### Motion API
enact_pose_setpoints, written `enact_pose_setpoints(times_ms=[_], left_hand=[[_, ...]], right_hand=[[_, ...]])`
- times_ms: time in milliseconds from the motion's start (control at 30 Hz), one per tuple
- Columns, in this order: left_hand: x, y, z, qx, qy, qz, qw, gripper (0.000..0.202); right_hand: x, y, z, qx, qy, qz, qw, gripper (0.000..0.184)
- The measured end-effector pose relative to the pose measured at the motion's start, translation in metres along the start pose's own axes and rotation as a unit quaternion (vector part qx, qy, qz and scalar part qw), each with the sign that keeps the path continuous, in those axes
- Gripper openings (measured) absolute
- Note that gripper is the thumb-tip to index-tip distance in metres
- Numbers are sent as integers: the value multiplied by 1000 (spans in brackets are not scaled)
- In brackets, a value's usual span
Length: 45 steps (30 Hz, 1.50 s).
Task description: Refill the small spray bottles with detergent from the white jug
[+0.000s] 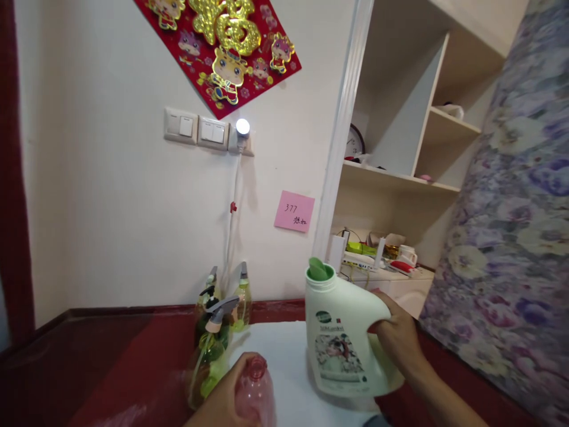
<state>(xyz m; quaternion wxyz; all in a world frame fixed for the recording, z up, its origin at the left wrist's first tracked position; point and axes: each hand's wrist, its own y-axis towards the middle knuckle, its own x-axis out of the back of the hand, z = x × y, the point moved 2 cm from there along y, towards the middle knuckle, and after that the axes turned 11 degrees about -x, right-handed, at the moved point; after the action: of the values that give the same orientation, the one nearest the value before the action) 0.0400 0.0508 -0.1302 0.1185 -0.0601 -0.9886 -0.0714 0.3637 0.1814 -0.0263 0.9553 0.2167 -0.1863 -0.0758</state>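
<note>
At the bottom middle, my left hand [231, 391] is wrapped round a clear pink bottle [258, 388] whose neck is uncapped. My right hand [393, 332] grips the handle of a large pale green jug [340, 344] with a printed label. The jug's mouth is uncapped, with a green spout inside, and stands higher than the pink bottle and to its right. The two containers are apart. Just left of the pink bottle stands a yellow-green spray bottle [212, 350] with a grey trigger head. Whether the jug's base touches the table cannot be made out.
Another spray bottle [242, 296] stands by the wall, among several bottles. A white sheet [284, 356] covers part of the dark red table [111, 367]. A white cable [230, 219] hangs from a wall socket. Shelves [400, 172] and a floral curtain [511, 237] are on the right.
</note>
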Motion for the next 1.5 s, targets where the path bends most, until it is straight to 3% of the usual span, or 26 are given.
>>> enact_pose_setpoints(times_ms=[167,400,600,733,833,967,1067,1167,1300,1500], left_hand=[[0,0,3,-26,-1,-27,999,72],[3,3,10,-51,29,-30,998,71],[4,4,18,-51,-12,-36,998,78],[3,7,24,-65,-28,-66,995,78],[4,9,27,-79,-27,-88,993,77],[4,10,32,-70,-40,-94,992,77],[5,10,35,-68,-55,-94,992,78],[6,12,37,-72,-60,-94,991,77],[6,13,38,-83,-49,-91,991,76],[5,10,30,-71,-35,-38,996,78]], right_hand=[[-26,4,-37,-55,72,-106,990,41],[-50,-1,-73,-92,115,-153,977,18],[-64,-5,-90,-104,105,-130,980,28],[-69,0,-93,-91,71,-64,991,27],[-57,5,-87,-75,25,28,996,28],[-10,2,-75,-55,-53,137,988,44],[30,-14,-68,-72,-139,170,973,54],[53,-43,-67,-108,-237,219,940,52],[54,-85,-70,-145,-340,256,893,42],[43,-113,-77,-131,-387,263,874,38]])
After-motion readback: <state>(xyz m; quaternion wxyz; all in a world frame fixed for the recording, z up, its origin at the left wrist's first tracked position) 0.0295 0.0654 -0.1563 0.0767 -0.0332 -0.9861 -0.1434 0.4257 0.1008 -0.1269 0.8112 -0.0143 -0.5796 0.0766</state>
